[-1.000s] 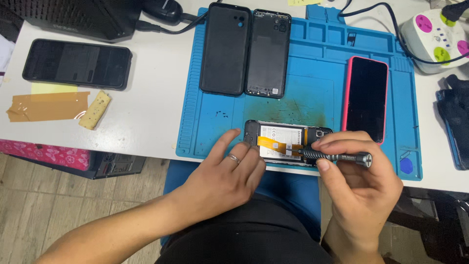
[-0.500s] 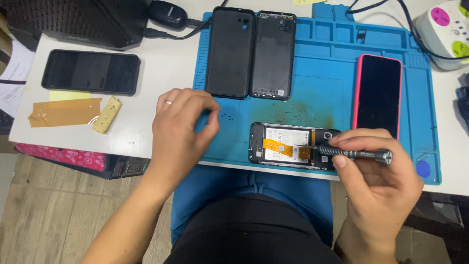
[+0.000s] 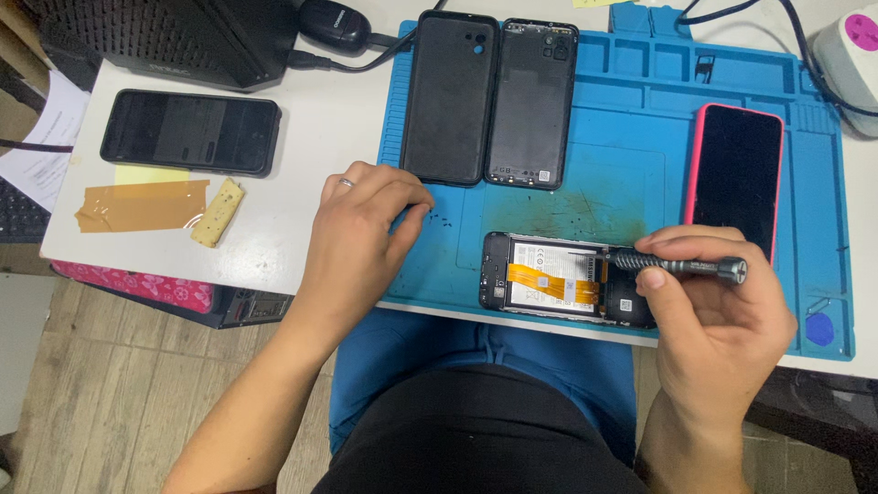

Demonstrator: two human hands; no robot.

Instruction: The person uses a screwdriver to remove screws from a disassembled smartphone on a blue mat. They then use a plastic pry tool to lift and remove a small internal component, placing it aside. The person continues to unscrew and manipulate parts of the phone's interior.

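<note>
An opened phone (image 3: 549,284) with an orange flex cable lies face down near the front edge of a blue work mat (image 3: 631,146). My right hand (image 3: 718,334) holds a metal screwdriver (image 3: 681,266) sideways, its tip over the phone's right end. My left hand (image 3: 361,233), ring on one finger, hovers at the mat's left edge, fingers curled with the tips pinched together near small specks on the mat; I cannot tell whether anything is between them.
Two black back covers (image 3: 489,96) lie at the mat's top. A red-edged phone (image 3: 736,178) rests on the right. Off the mat to the left are a black phone (image 3: 187,133), brown tape (image 3: 142,206) and a yellowish sponge piece (image 3: 218,213). A black box (image 3: 165,37) stands behind.
My left hand left the opened phone and moved left and up to the mat's left edge. The right hand kept the screwdriver at the phone.
</note>
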